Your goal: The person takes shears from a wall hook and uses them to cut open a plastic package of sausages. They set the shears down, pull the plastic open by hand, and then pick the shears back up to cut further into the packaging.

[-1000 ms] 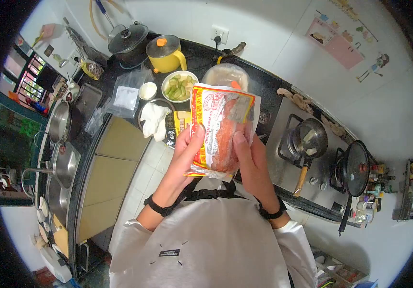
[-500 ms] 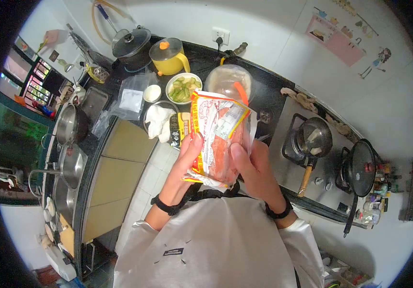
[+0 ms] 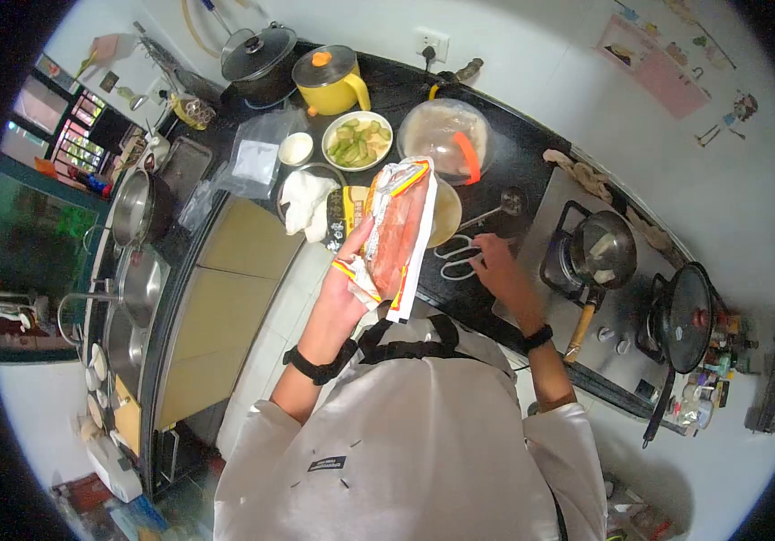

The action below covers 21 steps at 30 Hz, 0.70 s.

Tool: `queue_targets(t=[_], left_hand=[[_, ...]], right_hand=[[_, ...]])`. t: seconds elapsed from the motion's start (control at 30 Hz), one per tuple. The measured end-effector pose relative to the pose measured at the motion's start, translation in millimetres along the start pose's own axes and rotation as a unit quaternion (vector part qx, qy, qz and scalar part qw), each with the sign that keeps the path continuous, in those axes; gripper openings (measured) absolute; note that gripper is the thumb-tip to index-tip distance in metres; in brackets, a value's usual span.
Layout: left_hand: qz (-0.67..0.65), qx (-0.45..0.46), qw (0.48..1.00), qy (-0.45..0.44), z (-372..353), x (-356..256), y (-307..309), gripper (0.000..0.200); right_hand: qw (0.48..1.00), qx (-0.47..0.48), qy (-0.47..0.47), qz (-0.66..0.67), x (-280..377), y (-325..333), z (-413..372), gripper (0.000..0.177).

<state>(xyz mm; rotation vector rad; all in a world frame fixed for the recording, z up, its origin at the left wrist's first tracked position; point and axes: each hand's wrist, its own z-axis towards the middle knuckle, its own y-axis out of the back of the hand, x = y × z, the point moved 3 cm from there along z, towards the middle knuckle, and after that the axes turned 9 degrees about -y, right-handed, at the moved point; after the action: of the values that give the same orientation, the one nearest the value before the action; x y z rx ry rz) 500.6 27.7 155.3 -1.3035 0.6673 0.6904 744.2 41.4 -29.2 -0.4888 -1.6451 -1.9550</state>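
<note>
My left hand (image 3: pixel 344 290) holds a plastic packet of orange-red chicken steak (image 3: pixel 394 236) upright over the edge of the black counter (image 3: pixel 504 171). My right hand (image 3: pixel 494 261) has come off the packet and rests on the counter, its fingers at the handles of a pair of scissors (image 3: pixel 458 257). Whether those fingers grip the scissors is not clear. Behind the packet a bowl (image 3: pixel 446 212) is partly hidden.
On the counter stand a bowl of green vegetable pieces (image 3: pixel 357 142), a covered dish with an orange tab (image 3: pixel 446 135), a yellow pot (image 3: pixel 330 78), a black lidded pot (image 3: pixel 261 59) and a white cloth (image 3: pixel 302 203). Right: a stove with a saucepan (image 3: pixel 602 251) and a frying pan (image 3: pixel 680 317). Left: a sink (image 3: pixel 135 288).
My right hand let go of the packet and moved right and down to the scissors on the counter. My left hand now holds the packet alone, turned more edge-on.
</note>
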Motion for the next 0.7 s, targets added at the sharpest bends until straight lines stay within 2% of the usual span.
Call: queue_targets(t=[0.03, 0.1, 0.13, 0.17, 0.2, 0.33, 0.4, 0.43, 0.5, 0.63, 0.7], left_hand=[[-0.04, 0.004, 0.999, 0.034, 0.3, 0.5, 4.7, 0.036], [-0.141, 0.0, 0.983, 0.114, 3.2, 6.6, 19.4, 0.036], [-0.184, 0.0, 0.972, 0.145, 4.5, 9.6, 25.2, 0.036], [-0.219, -0.001, 0.961, 0.168, 4.9, 11.9, 30.0, 0.036], [-0.241, -0.001, 0.953, 0.182, 4.5, 14.1, 33.9, 0.036], [-0.271, -0.007, 0.942, 0.198, 6.0, 14.9, 45.0, 0.037], [-0.284, -0.01, 0.932, 0.224, 6.5, 15.1, 46.8, 0.037], [-0.284, -0.01, 0.933, 0.223, 6.6, 14.9, 47.7, 0.037], [-0.27, -0.014, 0.938, 0.218, 5.7, 14.5, 49.5, 0.037], [-0.258, -0.015, 0.941, 0.219, 5.4, 6.5, 43.3, 0.037], [-0.234, -0.024, 0.947, 0.217, 6.4, 7.0, 49.5, 0.039]], right_hand=[[1.0, 0.005, 0.002, 0.003, -2.9, -10.5, -1.1, 0.029], [0.994, 0.072, 0.07, -0.048, -2.7, -31.6, -5.5, 0.035], [0.994, 0.075, 0.072, -0.046, -3.5, -38.3, -4.1, 0.035], [0.989, 0.069, 0.082, -0.103, -5.3, -44.5, 0.7, 0.037], [0.981, 0.063, 0.093, -0.161, -0.1, -45.1, 5.2, 0.039], [0.975, 0.133, 0.049, -0.17, 8.2, -47.9, 12.6, 0.035], [0.952, 0.159, 0.149, -0.214, 6.8, -53.1, 17.1, 0.032], [0.952, 0.159, 0.15, -0.214, 5.6, -50.4, 20.5, 0.032], [0.925, 0.249, 0.21, -0.196, 4.2, -49.4, 20.0, 0.028], [0.935, 0.238, 0.217, -0.15, 6.1, -40.4, 19.7, 0.032], [0.966, 0.179, 0.18, -0.051, 16.3, -15.2, 24.0, 0.033]])
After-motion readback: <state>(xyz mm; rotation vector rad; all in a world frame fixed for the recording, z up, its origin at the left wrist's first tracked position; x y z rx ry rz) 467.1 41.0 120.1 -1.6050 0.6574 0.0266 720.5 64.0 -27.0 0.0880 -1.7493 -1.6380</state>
